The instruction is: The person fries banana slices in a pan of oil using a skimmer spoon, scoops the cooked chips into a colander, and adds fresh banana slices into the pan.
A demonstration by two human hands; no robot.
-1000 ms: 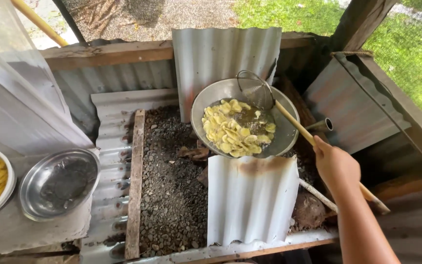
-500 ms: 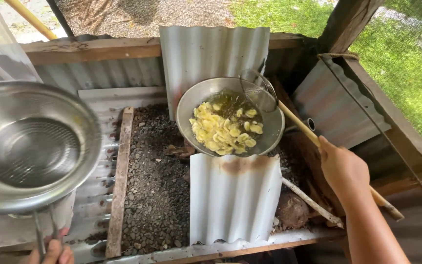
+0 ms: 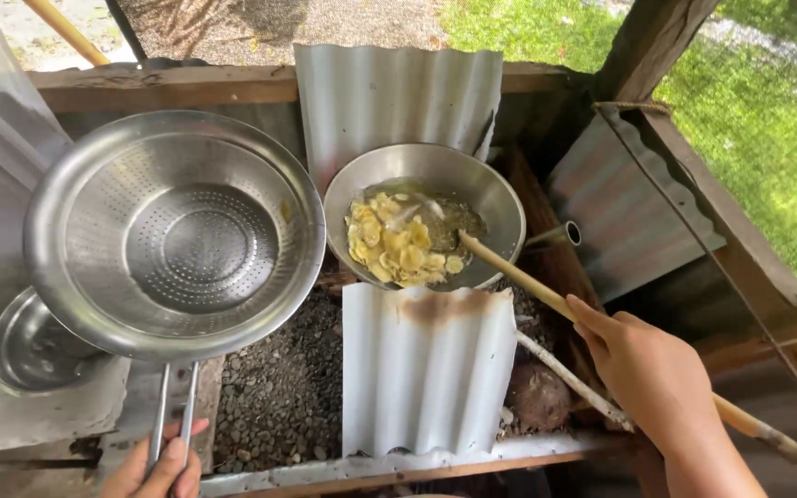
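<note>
Two hands busy, one tool each. Left hand (image 3: 157,468), at the bottom edge of view, fingers curled around the wire handle of the steel colander (image 3: 175,232); the bowl sits raised and roughly level over the gravel bed (image 3: 274,397), left of the wok (image 3: 426,214). Right hand (image 3: 649,376) is closed around the wooden handle (image 3: 601,327) of a skimmer, gripped mid-shaft, forearm coming in from lower right. The handle runs up-left, and its far end is down in the oil among the yellow chips (image 3: 397,247).

Risks as I see them:
- Wok rests between corrugated metal sheets (image 3: 426,369), no visible clamp. A sideways shove from the skimmer could tip it and spill hot oil onto the hearth.
- Colander is held by the very end of a thin handle, a long lever. Loaded with chips, it could sag or twist in that grip.
- Gap between wok and colander: chips carried across would drip oil on the gravel and front sheet.
- Right hand sits low, near the front sheet, so splash is possible.

Small steel bowl (image 3: 29,341) sits under the colander's left edge, on the side shelf.
</note>
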